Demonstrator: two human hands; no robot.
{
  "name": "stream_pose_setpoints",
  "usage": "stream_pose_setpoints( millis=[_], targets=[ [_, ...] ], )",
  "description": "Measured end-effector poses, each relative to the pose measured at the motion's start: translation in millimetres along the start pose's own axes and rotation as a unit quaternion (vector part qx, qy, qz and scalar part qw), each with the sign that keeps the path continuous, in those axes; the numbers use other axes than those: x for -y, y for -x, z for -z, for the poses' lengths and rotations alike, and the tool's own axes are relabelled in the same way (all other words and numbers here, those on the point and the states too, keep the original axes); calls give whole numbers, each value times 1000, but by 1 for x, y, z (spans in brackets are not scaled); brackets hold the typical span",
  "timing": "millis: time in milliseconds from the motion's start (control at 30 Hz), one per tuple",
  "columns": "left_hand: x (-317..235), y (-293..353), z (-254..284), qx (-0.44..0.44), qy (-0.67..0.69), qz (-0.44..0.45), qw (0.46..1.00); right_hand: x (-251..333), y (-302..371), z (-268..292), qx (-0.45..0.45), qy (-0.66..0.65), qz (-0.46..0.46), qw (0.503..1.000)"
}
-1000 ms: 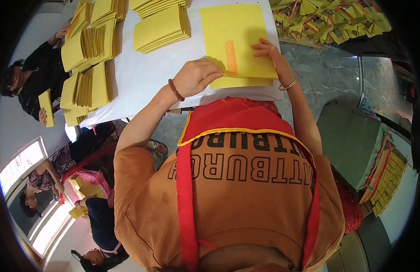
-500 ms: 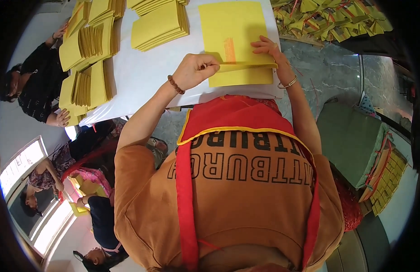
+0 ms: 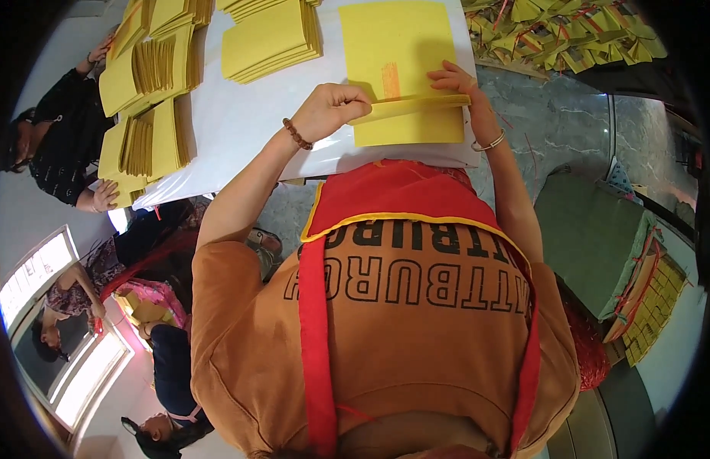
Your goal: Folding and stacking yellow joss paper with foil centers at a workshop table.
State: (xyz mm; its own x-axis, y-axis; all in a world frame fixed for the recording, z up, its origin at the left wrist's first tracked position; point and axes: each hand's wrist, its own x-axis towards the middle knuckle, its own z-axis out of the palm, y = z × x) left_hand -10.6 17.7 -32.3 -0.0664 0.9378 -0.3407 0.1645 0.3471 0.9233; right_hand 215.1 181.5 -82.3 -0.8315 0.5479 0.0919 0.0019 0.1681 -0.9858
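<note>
Your left hand (image 3: 333,109) sits farther forward, lifting the near edge of the yellow sheet (image 3: 397,46) higher. Less of its orange patch (image 3: 391,81) shows, and more lower paper (image 3: 408,130).

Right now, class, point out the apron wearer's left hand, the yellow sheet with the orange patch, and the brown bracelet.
Left hand (image 3: 329,112): head view, back of the hand.
Yellow sheet (image 3: 411,57): head view, flat upper face.
Brown bracelet (image 3: 296,134): head view, its beads.

The left hand (image 3: 333,109) pinches; the right hand's (image 3: 467,87) fingers extend.
</note>
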Motion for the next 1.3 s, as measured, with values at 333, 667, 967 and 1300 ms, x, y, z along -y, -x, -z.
stream_pose_setpoints(
  millis=[333, 667, 967, 1300],
  targets=[
    [-2, -3, 3, 9, -4, 4, 1000, -3, -1, 3, 10, 29, 13, 999],
    [-1, 4, 13, -12, 23, -94, 995, -8, 2, 1, 4, 7, -19, 1000],
    [13, -6, 9, -120, -327, -285, 893, 0, -7, 12, 18, 165, 106, 980],
    [2, 44, -17, -112, -372, -311, 868, 58, 38, 9, 127, 354, 144, 915]
  ],
)
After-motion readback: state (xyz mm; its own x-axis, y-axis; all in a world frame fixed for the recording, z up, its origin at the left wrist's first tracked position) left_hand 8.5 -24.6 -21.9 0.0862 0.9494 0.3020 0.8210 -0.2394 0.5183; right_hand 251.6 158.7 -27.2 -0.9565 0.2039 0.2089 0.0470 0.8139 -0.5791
